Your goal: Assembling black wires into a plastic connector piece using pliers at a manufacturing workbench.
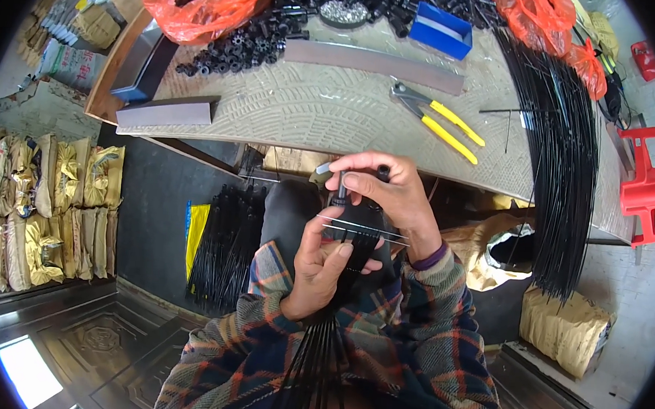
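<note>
My left hand (313, 281) is closed round a bundle of thin black rods (322, 364), whose lengths run down over my lap toward my chest. Thin metallic rod ends stick out crosswise at the top of the bundle. Just above, my right hand (403, 202) pinches a small black tubular fitting (341, 190) between thumb and fingers, close to the rod ends. A second black fitting (383, 173) shows among the right fingers. Whether the pinched fitting touches a rod I cannot tell.
Yellow-handled cutters (452, 133) lie on the table (303, 112). Behind them are a pile of black fittings (239, 54), a blue box (439, 36) and an orange plastic bag (204, 13). Long black rods (565, 175) hang over the right edge, near a red stool (648, 181).
</note>
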`<move>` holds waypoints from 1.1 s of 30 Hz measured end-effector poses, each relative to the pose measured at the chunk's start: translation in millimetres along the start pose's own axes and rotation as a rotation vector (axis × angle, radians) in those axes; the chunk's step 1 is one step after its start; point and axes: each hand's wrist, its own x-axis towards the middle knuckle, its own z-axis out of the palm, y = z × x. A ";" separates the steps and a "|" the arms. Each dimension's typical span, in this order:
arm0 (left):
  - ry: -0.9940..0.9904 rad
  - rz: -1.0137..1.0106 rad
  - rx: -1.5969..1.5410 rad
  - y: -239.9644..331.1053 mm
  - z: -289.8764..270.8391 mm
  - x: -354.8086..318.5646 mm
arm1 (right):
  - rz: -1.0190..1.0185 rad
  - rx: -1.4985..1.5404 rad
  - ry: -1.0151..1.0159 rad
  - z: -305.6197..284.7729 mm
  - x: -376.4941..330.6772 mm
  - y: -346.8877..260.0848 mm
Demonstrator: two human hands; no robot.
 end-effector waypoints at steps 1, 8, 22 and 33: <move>-0.003 -0.013 -0.010 0.5 -0.1 0.1 | -0.001 0.012 -0.006 -1.1 0.3 1.8; -0.039 -0.028 -0.035 0.2 -2.2 2.6 | -0.049 0.021 -0.009 1.0 -0.6 0.6; -0.002 0.001 -0.049 2.4 -3.1 4.8 | -0.072 -0.117 -0.034 1.6 0.7 2.8; -0.008 0.044 -0.094 -0.7 -8.0 3.1 | -0.194 -0.194 -0.121 6.2 -2.2 1.9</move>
